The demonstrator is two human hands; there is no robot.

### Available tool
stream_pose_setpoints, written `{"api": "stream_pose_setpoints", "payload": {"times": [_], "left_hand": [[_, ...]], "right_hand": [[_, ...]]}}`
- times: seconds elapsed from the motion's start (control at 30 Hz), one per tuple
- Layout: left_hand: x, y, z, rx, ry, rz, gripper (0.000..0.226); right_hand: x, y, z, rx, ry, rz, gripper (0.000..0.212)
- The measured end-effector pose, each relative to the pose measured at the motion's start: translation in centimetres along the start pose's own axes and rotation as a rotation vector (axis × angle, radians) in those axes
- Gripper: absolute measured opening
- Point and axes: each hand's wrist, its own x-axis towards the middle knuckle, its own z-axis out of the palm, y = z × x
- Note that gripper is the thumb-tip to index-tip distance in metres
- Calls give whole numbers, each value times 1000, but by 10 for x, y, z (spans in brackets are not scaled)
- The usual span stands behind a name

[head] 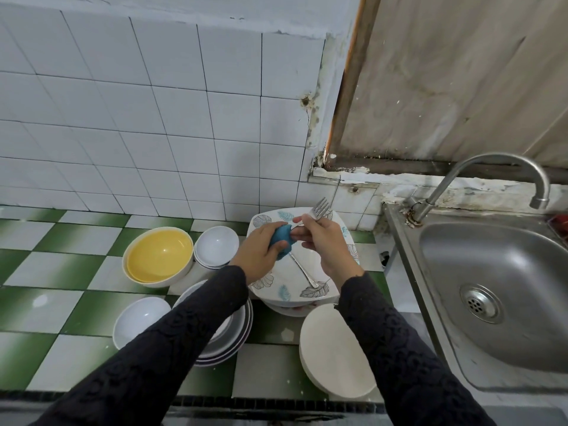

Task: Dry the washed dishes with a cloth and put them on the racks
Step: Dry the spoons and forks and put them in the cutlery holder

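Observation:
My left hand (258, 252) grips a bunched blue cloth (281, 238) around the handle of a fork. My right hand (322, 238) holds forks (319, 209) by the neck, tines pointing up and away. Both hands hover over a square leaf-patterned plate (276, 292) that tops a small stack. A silver utensil handle (302, 270) lies on that plate, running from under the cloth toward the near right.
On the green-and-white checked counter (61, 272) stand a yellow bowl (159, 256), stacked white bowls (216, 245), a single white bowl (140, 319), round plates (233, 333) under my left sleeve, and cream plates (333, 355). A steel sink (498, 287) with tap (479, 179) is at right.

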Motion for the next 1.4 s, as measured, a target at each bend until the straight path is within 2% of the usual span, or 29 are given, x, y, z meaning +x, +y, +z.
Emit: {"api": "stream_pose_setpoints", "payload": {"times": [0.23, 0.37, 0.43, 0.5, 0.57, 0.63, 0.67, 0.7, 0.77, 0.83, 0.9, 0.97, 1.0, 1.07, 1.13, 1.2, 1.3, 1.4], "left_hand": [[-1, -8, -14, -161, -73, -91, 34], [-3, -15, -16, -203, -39, -169, 32], [-3, -23, -19, -269, 23, -269, 34], [-3, -34, -20, -481, 79, -435, 38], [-3, -35, -22, -917, 121, -595, 45], [-4, -30, -28, -1266, 121, -644, 55], [-2, -25, -31, -1308, 103, -630, 61], [-1, -18, -33, -1301, 97, -612, 63], [3, -2, -31, -1218, 197, -588, 49], [8, 10, -25, -1005, 325, -519, 33], [9, 25, -16, -799, 350, -451, 26], [7, 34, -6, -688, 266, -351, 27], [4, 37, 0, -643, 185, -248, 32], [-3, 32, 13, -447, 37, -29, 54], [-8, 27, 17, -236, 11, 72, 67], [-9, 21, 15, -179, 3, 57, 70], [-7, 16, 8, -216, -12, -98, 65], [-4, 20, 6, -217, -4, -51, 62]], "right_hand": [[3, -5, -11, 14, 2, -52, 23], [5, -10, -13, 57, 38, -46, 26], [7, -15, -17, 101, 61, -52, 25], [8, -20, -23, 96, 64, -66, 24], [9, -21, -26, 53, 56, -74, 24], [9, -19, -25, -11, 53, -63, 24], [10, -16, -23, -37, 50, -53, 24], [11, -13, -20, -61, 47, -44, 24], [12, -7, -14, -112, 43, -45, 24], [11, -3, -7, -182, 42, -62, 22], [9, 0, 1, -255, 38, -83, 19], [8, 0, 8, -327, 42, -104, 18], [9, 0, 10, -355, 60, -107, 20], [16, -2, 12, -360, 125, -80, 19], [18, -6, 10, -289, 157, -35, 19], [17, -10, 6, -233, 166, -23, 20], [16, -9, 3, -186, 173, -63, 16], [18, 1, 9, -252, 141, -85, 18]]}}
